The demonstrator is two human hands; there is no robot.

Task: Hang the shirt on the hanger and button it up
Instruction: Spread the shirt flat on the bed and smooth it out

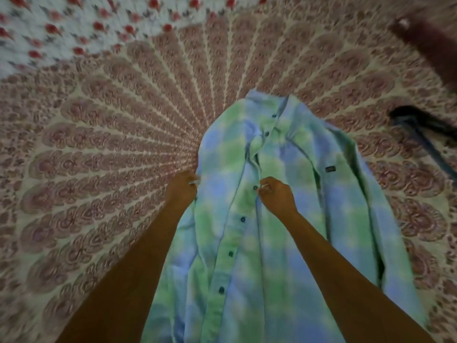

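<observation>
A green and blue checked shirt lies front up on the patterned bedspread, collar end pointing away from me. Several dark buttons run down its placket. My left hand grips the shirt's left side edge with curled fingers. My right hand pinches the placket fabric right beside a dark button at mid chest. A dark hanger lies on the bed to the right of the shirt, apart from it and partly cut off by the frame edge.
A white cloth with red flowers covers the far left of the bed. A dark brown object sits at the top right corner. Bedspread shows on the shirt's left.
</observation>
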